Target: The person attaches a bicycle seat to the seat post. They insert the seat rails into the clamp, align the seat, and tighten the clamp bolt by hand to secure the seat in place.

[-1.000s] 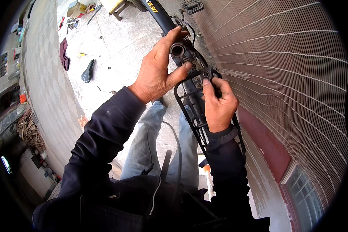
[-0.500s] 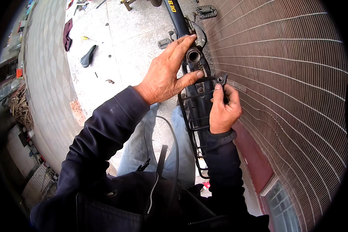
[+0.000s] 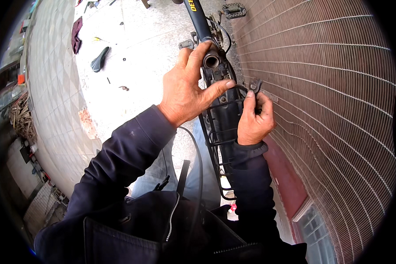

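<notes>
My left hand (image 3: 185, 86) reaches over the bicycle frame (image 3: 200, 26), its fingers stretched against the side of the open seat tube (image 3: 212, 61). Its thumb is spread wide over the front end of the black rear rack (image 3: 220, 143). No saddle post sits in the tube. Beside the rack, my right hand (image 3: 256, 119) pinches a small dark metal clamp (image 3: 255, 84) between thumb and fingers. The clamp is held up just right of the seat tube, apart from it. The fingertips hide part of it.
A ribbed brown wall covering (image 3: 312, 79) stands close on the right. On the floor at left lie a black saddle (image 3: 100, 59), a yellow-handled screwdriver (image 3: 97, 39), a dark cloth (image 3: 77, 35) and a few small parts. A pedal (image 3: 234, 10) sticks out near the wall.
The seat tube has shifted slightly left in view. The clamp has turned in my right hand, its round hole no longer facing up so plainly. My left fingers have shifted left with the frame.
</notes>
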Tool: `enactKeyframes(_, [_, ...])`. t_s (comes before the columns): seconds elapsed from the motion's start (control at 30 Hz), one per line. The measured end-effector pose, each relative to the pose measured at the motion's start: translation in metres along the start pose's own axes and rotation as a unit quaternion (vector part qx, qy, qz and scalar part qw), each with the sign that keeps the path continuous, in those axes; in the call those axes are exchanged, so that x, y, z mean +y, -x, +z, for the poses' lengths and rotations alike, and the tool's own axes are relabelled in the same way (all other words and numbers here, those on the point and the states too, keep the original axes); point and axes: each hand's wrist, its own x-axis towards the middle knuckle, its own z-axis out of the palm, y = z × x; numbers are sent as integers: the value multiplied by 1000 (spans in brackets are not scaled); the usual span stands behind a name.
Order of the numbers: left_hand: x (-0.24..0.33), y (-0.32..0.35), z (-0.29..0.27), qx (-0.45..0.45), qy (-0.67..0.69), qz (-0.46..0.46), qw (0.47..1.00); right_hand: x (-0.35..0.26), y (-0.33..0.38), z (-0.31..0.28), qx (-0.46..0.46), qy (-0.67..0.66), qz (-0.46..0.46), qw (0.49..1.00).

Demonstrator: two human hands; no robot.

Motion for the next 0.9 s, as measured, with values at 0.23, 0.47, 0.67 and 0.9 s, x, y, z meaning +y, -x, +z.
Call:
enactKeyframes(0.23, [14,-9,5,83,-33,-1,996,-4,5,3,6,21,-45,999])
enactKeyframes(0.47, [17,-9,11,61,132,-106,984,-2,5,6,3,22,-64,998])
enactKeyframes(0.67, [22,-9,23,82,210,-132,965,1,2,6,16,38,-126,991])
enactKeyframes(0.9, [20,-7,28,90,207,-117,967,2,2,6,-8,20,-138,990])
